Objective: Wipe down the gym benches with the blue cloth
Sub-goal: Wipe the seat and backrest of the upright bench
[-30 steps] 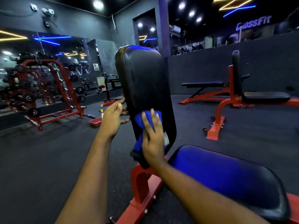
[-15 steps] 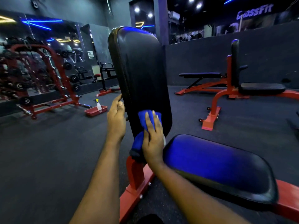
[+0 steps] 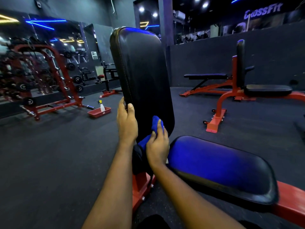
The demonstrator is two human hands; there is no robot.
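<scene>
A red-framed bench stands right in front of me, its black backrest pad [image 3: 142, 76] upright and its seat pad [image 3: 219, 167] lit blue at the right. My right hand [image 3: 157, 146] presses the bunched blue cloth [image 3: 156, 125] against the bottom of the backrest. My left hand [image 3: 127, 121] grips the backrest's left edge, thumb on the front face and fingers wrapped behind. Part of the cloth hangs down below my right hand.
A second red bench [image 3: 239, 86] with an upright pad and a flat bench [image 3: 206, 76] stand at the right back. A red tray [image 3: 99, 112] holding a spray bottle [image 3: 102, 105] lies on the dark floor at left. A dumbbell rack [image 3: 41, 80] lines the mirrored wall.
My right hand with the cloth has slid lower and to the right on the backrest. My left hand has closed around the pad's left edge. The camera has come closer.
</scene>
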